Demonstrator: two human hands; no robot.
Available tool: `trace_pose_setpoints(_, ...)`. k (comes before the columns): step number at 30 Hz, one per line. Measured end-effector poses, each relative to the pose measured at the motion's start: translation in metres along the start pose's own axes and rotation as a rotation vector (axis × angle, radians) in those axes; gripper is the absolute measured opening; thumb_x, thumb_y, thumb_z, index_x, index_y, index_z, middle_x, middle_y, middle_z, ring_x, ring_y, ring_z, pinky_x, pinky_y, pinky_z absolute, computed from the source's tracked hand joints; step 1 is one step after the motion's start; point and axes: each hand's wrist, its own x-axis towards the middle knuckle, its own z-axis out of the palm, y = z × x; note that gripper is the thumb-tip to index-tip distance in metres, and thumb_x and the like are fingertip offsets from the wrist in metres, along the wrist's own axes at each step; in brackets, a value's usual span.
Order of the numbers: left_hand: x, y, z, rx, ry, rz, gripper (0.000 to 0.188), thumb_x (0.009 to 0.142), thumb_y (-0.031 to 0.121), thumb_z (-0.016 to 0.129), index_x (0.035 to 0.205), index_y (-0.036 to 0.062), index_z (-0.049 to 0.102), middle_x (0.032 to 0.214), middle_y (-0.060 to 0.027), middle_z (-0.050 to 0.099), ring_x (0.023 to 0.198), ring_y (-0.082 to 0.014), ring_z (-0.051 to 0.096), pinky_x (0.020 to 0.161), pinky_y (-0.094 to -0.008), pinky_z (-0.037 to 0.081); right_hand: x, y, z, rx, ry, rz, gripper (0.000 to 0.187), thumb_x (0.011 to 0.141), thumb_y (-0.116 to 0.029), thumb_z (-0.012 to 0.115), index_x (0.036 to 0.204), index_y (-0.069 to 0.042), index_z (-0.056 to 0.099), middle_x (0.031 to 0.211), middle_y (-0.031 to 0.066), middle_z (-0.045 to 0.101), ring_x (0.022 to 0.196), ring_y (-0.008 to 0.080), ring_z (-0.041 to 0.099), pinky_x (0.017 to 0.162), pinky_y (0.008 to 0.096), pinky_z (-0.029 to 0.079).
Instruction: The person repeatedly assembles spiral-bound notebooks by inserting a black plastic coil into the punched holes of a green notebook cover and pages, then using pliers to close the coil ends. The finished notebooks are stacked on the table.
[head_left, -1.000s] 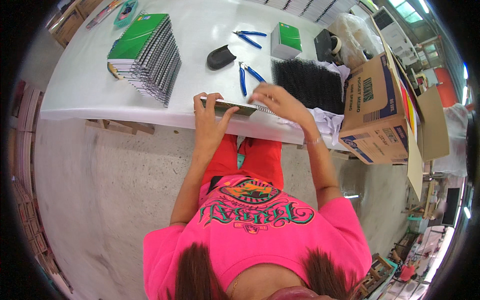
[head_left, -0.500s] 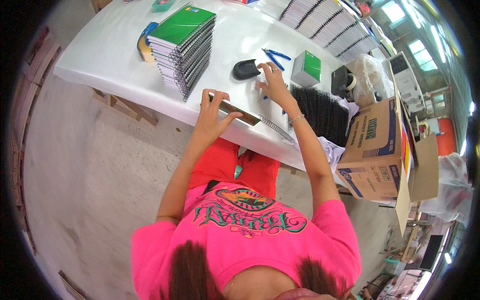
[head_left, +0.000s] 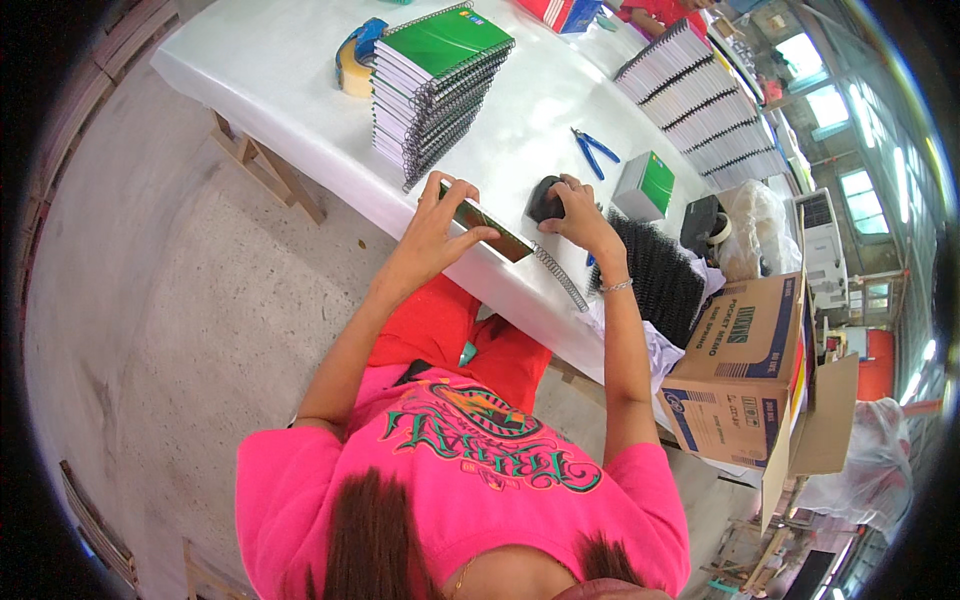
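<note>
My left hand pinches a small notebook on edge at the table's near side. A loose end of wire coil sticks out of the notebook toward the right. My right hand has its fingers curled round a black rounded object on the table, partly hidden by the hand. Beyond it lie blue-handled cutters, with the handles apart. To my right is a pile of black spiral coils, beside my right wrist.
A tall stack of green-covered spiral notebooks stands on the white table, with a tape dispenser beside it. A small green-topped stack, rows of bound books and an open cardboard box are to the right.
My right hand has come down onto the black rounded object, where it hovered beside it with fingers apart. My left hand still holds the notebook. The whole view has shifted and turned.
</note>
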Motion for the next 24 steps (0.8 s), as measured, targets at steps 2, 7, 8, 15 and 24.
trace_pose_setpoints(2,0.003,0.001,0.0,0.0,-0.019,-0.012,0.053,0.079,0.029,0.08,0.115,0.0043,0.051,0.115,-0.0146,0.04,0.111,-0.0318,0.048,0.097,-0.0414,0.041,0.001,0.006,-0.005,0.038,-0.067,0.017,0.07,0.066,-0.021,0.085,0.127,-0.007,0.055,0.152,0.0212,0.034,0.135,0.04,0.036,0.111,0.0452,0.034)
trace_pose_setpoints(7,0.018,-0.009,0.009,-0.024,-0.029,0.014,0.054,0.079,0.031,0.08,0.114,0.0042,0.051,0.114,-0.0143,0.041,0.109,-0.0316,0.049,0.096,-0.0412,0.042,-0.018,0.014,0.01,0.178,0.127,-0.097,0.07,0.07,-0.021,0.083,0.13,-0.004,0.052,0.143,0.017,0.046,0.133,0.0354,0.04,0.111,0.0423,0.035)
trace_pose_setpoints(8,0.02,-0.011,0.011,-0.026,-0.045,0.017,0.054,0.078,0.032,0.081,0.114,0.0043,0.051,0.114,-0.0143,0.041,0.109,-0.0316,0.049,0.095,-0.041,0.042,-0.023,0.014,0.012,0.199,0.184,-0.125,0.069,0.071,-0.021,0.083,0.13,-0.003,0.052,0.141,0.0154,0.048,0.132,0.0341,0.041,0.111,0.0411,0.035)
trace_pose_setpoints(15,0.027,-0.027,0.025,-0.056,-0.124,0.105,0.057,0.073,0.033,0.084,0.112,0.0066,0.053,0.111,-0.0136,0.043,0.104,-0.0319,0.051,0.09,-0.0412,0.044,-0.09,0.017,0.022,1.706,0.057,-0.158,0.061,0.078,-0.033,0.082,0.126,-0.005,0.057,0.135,0.0147,0.053,0.126,0.027,0.051,0.107,0.0371,0.038)
trace_pose_setpoints(24,0.033,-0.03,0.035,-0.098,-0.225,0.105,0.061,0.066,0.03,0.088,0.109,0.0077,0.051,0.111,-0.0105,0.043,0.11,-0.0288,0.049,0.092,-0.0396,0.044,-0.115,0.012,0.028,1.526,0.052,-0.217,0.043,0.075,-0.028,0.081,0.108,-0.003,0.069,0.138,0.017,0.053,0.123,0.0258,0.053,0.105,0.0363,0.039)
